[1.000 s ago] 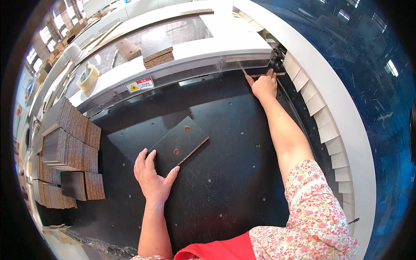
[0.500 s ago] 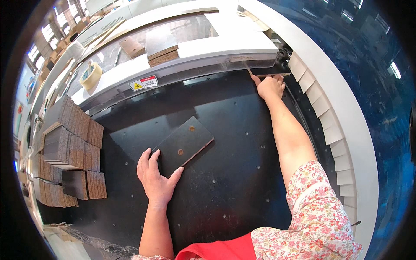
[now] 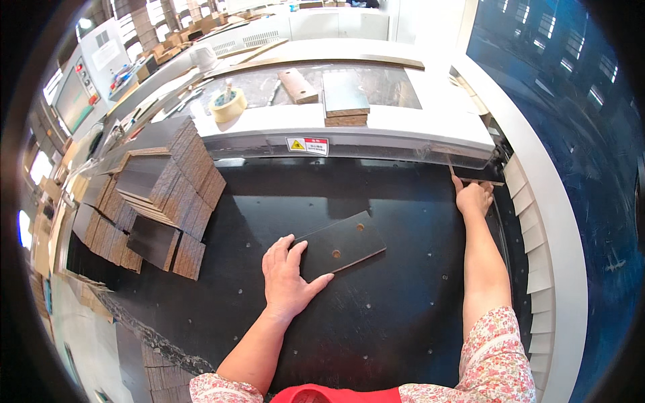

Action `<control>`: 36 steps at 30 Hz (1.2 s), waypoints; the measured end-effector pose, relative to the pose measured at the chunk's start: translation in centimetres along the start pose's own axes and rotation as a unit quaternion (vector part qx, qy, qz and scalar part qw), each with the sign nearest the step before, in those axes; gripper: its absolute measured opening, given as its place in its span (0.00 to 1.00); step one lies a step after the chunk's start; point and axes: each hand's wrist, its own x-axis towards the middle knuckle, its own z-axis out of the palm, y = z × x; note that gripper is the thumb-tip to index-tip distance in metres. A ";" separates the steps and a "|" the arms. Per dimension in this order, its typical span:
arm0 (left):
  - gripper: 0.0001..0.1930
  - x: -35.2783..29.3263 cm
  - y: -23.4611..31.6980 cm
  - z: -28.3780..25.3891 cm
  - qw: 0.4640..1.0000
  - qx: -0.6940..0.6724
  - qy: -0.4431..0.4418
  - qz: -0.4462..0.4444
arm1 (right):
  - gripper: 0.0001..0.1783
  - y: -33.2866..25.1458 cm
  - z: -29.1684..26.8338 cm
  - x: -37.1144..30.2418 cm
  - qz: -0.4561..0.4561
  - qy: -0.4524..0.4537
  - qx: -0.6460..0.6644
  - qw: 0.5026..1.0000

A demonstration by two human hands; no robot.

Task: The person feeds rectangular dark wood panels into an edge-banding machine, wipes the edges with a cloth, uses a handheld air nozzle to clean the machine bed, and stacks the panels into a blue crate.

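A dark rectangular board (image 3: 353, 245) with two round brown holes lies at a slant on the black worktable. My left hand (image 3: 287, 274) grips its left end, fingers on the far edge and thumb on the near edge. At the far right, my right hand (image 3: 474, 197) is closed on the near edge of a second dark board (image 3: 485, 180). That board sits at the end of the machine's clear-edged white beam, its far part hidden beneath it. My right fingertips are partly hidden.
Stacks of dark-faced chipboard pieces (image 3: 164, 195) stand on the left of the black table (image 3: 396, 316). Across the back runs the white beam (image 3: 269, 122), carrying a tape roll (image 3: 228, 105) and small boards (image 3: 346, 94). A pleated guard (image 3: 537, 262) borders the right.
The view has swung, so everything sits lower and further right and more of the background shows. Both hands keep their places on the two boards.
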 end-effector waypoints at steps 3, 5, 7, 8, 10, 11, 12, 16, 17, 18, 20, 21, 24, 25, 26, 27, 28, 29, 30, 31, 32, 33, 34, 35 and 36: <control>0.38 0.0 0.1 -0.5 1.000 0.001 -0.019 -0.023 | 0.50 -0.1 0.3 0.1 0.001 0.004 -0.014 1.000; 0.39 0.0 0.1 -0.3 1.000 0.002 -0.013 -0.022 | 0.50 0.0 0.0 0.0 -0.007 0.002 -0.004 1.000; 0.39 0.0 0.1 -0.2 1.000 -0.004 -0.007 -0.022 | 0.50 0.6 0.7 0.4 -0.010 0.013 -0.001 1.000; 0.39 0.0 0.2 -0.1 1.000 -0.006 -0.006 -0.024 | 0.50 1.0 0.9 0.5 -0.010 0.021 0.001 1.000; 0.39 0.0 0.3 0.1 1.000 -0.012 -0.004 -0.025 | 0.48 1.5 1.3 0.4 -0.017 0.053 0.022 0.998; 0.39 0.0 0.4 -0.2 0.999 -0.016 -0.011 -0.029 | 0.47 1.6 1.2 -0.2 -0.035 0.055 0.017 0.998; 0.40 0.0 0.3 -0.3 1.000 -0.012 -0.010 -0.026 | 0.46 1.8 1.2 -0.7 -0.053 0.057 0.011 0.997; 0.44 -0.2 0.0 0.3 1.000 -0.001 0.009 -0.029 | 0.40 2.9 1.6 -4.7 -0.144 0.067 0.027 0.987; 0.46 -0.3 -0.1 0.4 0.999 0.006 0.018 -0.034 | 0.38 3.3 1.5 -6.4 -0.168 0.068 0.037 0.983; 0.47 -0.3 -0.1 0.7 0.999 0.017 0.027 -0.035 | 0.37 3.8 1.3 -8.1 -0.191 0.069 0.046 0.978; 0.50 -0.3 -0.3 1.3 0.997 0.046 0.042 -0.037 | 0.31 4.7 -0.1 -12.1 -0.216 0.049 0.067 0.973; 0.52 -0.1 -0.3 1.5 0.997 0.049 0.029 -0.042 | 0.30 5.5 -0.2 -13.8 -0.234 0.052 0.076 0.968; 0.52 0.5 0.6 1.4 0.998 0.039 -0.018 -0.043 | 0.26 8.5 -1.4 -19.3 -0.268 0.055 0.095 0.957; 0.52 0.5 0.4 1.7 0.998 0.050 -0.011 -0.037 | 0.25 9.0 -2.1 -21.3 -0.283 0.058 0.111 0.951; 0.51 0.3 0.3 1.7 0.998 0.049 -0.002 -0.027 | 0.24 9.5 -2.4 -23.5 -0.296 0.055 0.126 0.945; 0.51 0.1 0.3 1.6 0.998 0.059 -0.008 -0.036 | 0.23 9.7 -2.9 -25.5 -0.313 0.056 0.143 0.937; 0.51 -0.1 0.6 1.2 0.996 0.071 -0.013 -0.048 | 0.22 9.6 -3.4 -27.3 -0.332 0.055 0.160 0.928; 0.50 0.1 1.3 1.4 0.995 0.071 -0.035 -0.054 | 0.21 9.8 -3.8 -28.8 -0.350 0.065 0.165 0.920; 0.50 0.5 2.7 2.0 0.994 0.077 -0.053 -0.058 | 0.18 10.3 -4.2 -29.9 -0.363 0.078 0.183 0.910; 0.50 1.1 4.9 2.3 0.992 0.085 -0.078 -0.057 | 0.19 10.9 -4.5 -30.5 -0.369 0.064 0.179 0.910; 0.50 1.8 7.2 2.5 0.989 0.095 -0.096 -0.060 | 0.19 11.2 -4.6 -30.6 -0.381 0.054 0.177 0.906; 0.50 2.6 9.1 3.3 0.989 0.099 -0.102 -0.044 | 0.19 11.4 -4.7 -30.4 -0.375 0.055 0.186 0.907; 0.50 3.4 11.0 4.1 0.989 0.102 -0.107 -0.030 | 0.18 11.5 -4.8 -29.9 -0.371 0.057 0.194 0.906; 0.51 4.1 12.7 4.7 0.988 0.101 -0.119 -0.021 | 0.18 11.5 -4.9 -29.7 -0.370 0.058 0.202 0.905; 0.50 4.8 15.0 5.4 0.982 0.126 -0.139 -0.020 | 0.17 11.7 -4.8 -29.3 -0.371 0.056 0.213 0.902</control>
